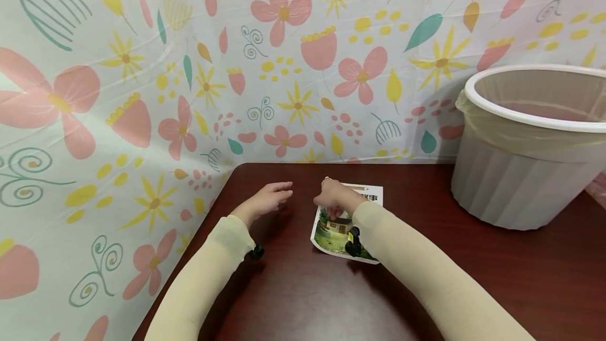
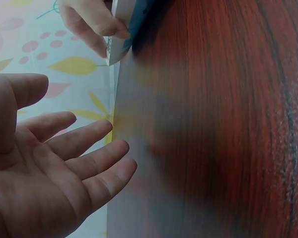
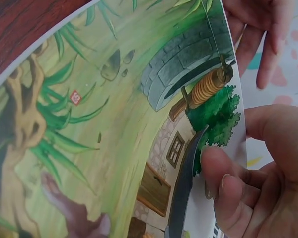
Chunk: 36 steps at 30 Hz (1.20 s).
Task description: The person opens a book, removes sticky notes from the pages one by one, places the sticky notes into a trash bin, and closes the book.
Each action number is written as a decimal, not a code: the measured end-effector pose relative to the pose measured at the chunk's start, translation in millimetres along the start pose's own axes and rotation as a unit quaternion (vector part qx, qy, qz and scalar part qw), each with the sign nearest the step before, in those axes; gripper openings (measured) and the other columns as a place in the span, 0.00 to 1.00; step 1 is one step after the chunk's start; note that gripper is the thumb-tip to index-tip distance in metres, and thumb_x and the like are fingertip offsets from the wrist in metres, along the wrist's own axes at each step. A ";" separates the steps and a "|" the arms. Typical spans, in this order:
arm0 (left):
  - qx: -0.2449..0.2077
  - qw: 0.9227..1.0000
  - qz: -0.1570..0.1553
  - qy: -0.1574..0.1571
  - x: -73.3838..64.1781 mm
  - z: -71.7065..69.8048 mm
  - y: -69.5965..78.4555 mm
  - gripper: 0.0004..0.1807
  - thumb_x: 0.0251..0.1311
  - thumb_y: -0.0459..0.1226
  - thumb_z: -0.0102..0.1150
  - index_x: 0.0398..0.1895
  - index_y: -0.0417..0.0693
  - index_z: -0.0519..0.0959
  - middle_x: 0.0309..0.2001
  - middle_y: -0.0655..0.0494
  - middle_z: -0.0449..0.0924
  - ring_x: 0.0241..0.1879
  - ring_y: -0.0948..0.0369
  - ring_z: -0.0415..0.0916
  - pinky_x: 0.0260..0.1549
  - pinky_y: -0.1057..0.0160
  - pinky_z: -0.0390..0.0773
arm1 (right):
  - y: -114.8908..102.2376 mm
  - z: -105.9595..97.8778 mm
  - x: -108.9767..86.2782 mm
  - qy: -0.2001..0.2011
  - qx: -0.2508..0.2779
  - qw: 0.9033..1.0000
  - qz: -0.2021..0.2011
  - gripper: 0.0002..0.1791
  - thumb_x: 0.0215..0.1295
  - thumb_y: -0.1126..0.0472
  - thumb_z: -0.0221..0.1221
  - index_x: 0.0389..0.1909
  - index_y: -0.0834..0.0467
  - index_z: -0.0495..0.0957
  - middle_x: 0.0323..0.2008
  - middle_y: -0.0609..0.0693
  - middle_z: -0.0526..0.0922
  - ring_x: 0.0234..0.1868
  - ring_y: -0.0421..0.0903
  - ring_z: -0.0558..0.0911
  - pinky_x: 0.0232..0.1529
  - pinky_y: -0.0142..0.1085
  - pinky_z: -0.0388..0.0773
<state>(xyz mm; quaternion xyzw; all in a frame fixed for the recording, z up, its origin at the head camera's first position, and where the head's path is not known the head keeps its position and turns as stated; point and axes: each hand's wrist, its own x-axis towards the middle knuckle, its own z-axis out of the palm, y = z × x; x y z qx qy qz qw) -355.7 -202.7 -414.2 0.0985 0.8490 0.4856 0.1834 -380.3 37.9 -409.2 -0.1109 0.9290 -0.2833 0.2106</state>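
My right hand (image 1: 335,197) pinches the left edge of a thin picture book (image 1: 329,238), which is tilted above the table. The right wrist view shows its page (image 3: 114,144) close up, with a stone well, a small house and green plants; the thumb and curled fingers (image 3: 233,198) hold its margin. White paper with dark lettering shows at its far end. To the left of the book, my left hand (image 1: 267,201) hovers over the table with its fingers spread and its palm (image 2: 35,188) bare, holding nothing.
A dark red-brown wooden table (image 1: 284,299) lies beneath both hands. A grey bin (image 1: 516,183) with a white rim and a plastic liner stands on its right side. Flower-printed cloth (image 1: 284,93) hangs behind the table and along its left edge.
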 end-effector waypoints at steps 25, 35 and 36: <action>0.133 0.988 0.061 0.047 -1.1 0.4 11.9 0.34 0.75 0.53 0.54 0.80 0.57 0.61 0.78 0.43 0.64 0.77 0.48 0.62 0.72 0.42 0.68 | 7.4 5.1 -18.3 -0.059 -0.039 0.997 -0.020 0.30 0.73 0.49 0.57 0.66 0.64 0.69 0.24 0.53 0.81 0.20 0.49 0.81 0.21 0.40 0.81; 0.282 0.949 0.107 0.095 -12.7 -4.1 37.5 0.32 0.75 0.54 0.50 0.79 0.56 0.64 0.77 0.53 0.66 0.77 0.51 0.63 0.73 0.44 0.67 | 14.4 -15.3 -56.7 -0.097 -0.106 0.980 -0.138 0.35 0.74 0.50 0.56 0.79 0.53 0.62 0.22 0.53 0.81 0.18 0.41 0.72 0.23 0.37 0.72; 0.297 0.943 0.108 0.101 -14.0 -5.7 40.4 0.33 0.75 0.54 0.50 0.79 0.56 0.64 0.77 0.54 0.66 0.77 0.51 0.63 0.73 0.44 0.67 | 14.6 -20.5 -62.8 -0.093 -0.127 0.975 -0.156 0.35 0.74 0.50 0.56 0.79 0.53 0.63 0.29 0.54 0.85 0.21 0.41 0.74 0.26 0.38 0.72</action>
